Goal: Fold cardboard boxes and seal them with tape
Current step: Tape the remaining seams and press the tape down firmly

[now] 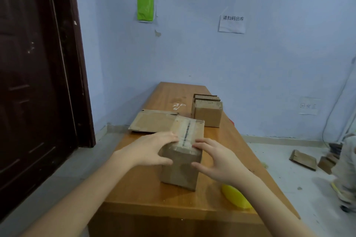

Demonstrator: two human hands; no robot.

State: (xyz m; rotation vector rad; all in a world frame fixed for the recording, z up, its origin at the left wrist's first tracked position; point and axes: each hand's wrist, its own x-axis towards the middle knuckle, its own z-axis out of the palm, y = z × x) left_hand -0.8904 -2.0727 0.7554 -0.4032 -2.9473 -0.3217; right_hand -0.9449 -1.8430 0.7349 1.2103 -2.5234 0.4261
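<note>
On the wooden table by the blue wall, a folded cardboard box stands near the front edge, with clear tape running along the seam of its closed top. The person's left hand rests on the top's left side, fingers straight and lying flat toward the tape, thumb down the near face. The right hand sits at the right corner, fingers spread and gently bent, tips touching the top edge, gripping nothing. Behind the box lies a flattened box, and farther back an open box stands upright. A yellow object shows under the right wrist.
</note>
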